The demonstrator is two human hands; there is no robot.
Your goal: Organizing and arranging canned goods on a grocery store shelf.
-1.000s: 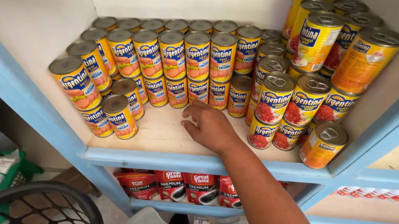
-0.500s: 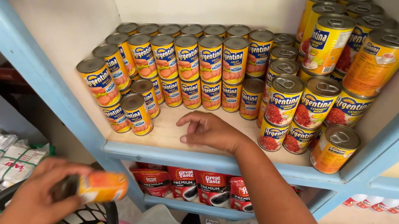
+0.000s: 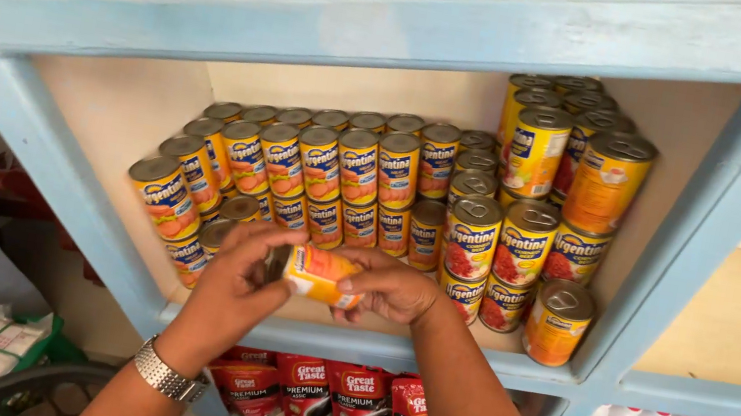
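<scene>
Both hands, left hand [image 3: 243, 277] and right hand [image 3: 392, 289], closed their grip on one yellow can [image 3: 317, 274]. It had not yet joined the stacked cans [image 3: 336, 172] beyond the grip on the shelf [image 3: 387, 346].

The can [image 3: 319, 275] held in both hands is yellow-orange with a white patch. Stacked cans [image 3: 336, 172] at twelve o'clock — yellow with blue bands; those at two o'clock [image 3: 523, 254] show red. The shelf frame [image 3: 400, 32] is pale blue, its inside cream. Red packets [image 3: 309, 393] at six o'clock — black and white marks. The watch [image 3: 162, 374] is silver.
</scene>
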